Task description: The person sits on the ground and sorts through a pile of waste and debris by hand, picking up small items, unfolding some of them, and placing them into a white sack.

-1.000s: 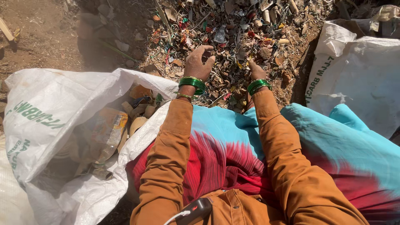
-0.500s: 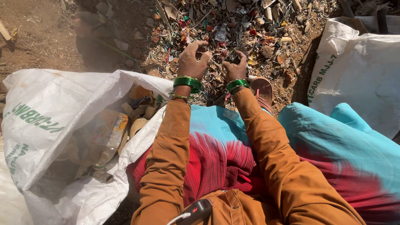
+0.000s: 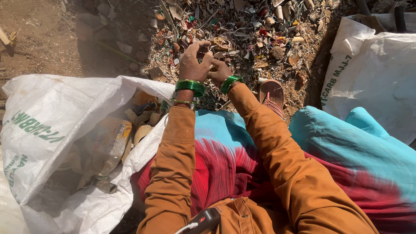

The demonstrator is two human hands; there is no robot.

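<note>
Left hand [image 3: 193, 64] & right hand [image 3: 219, 72] meet over scrap pile [image 3: 260, 39], fingers pinched on a small scrap piece; can't tell which grips. White sack [image 3: 47, 125] left of left hand, partly filled w/ bottles; plenty unsorted ahead.

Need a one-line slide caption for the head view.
Left hand and right hand meet over a scrap pile, beside an open white sack.

White sack [image 3: 47, 125] left, white sack [image 3: 377, 82] right.
</note>
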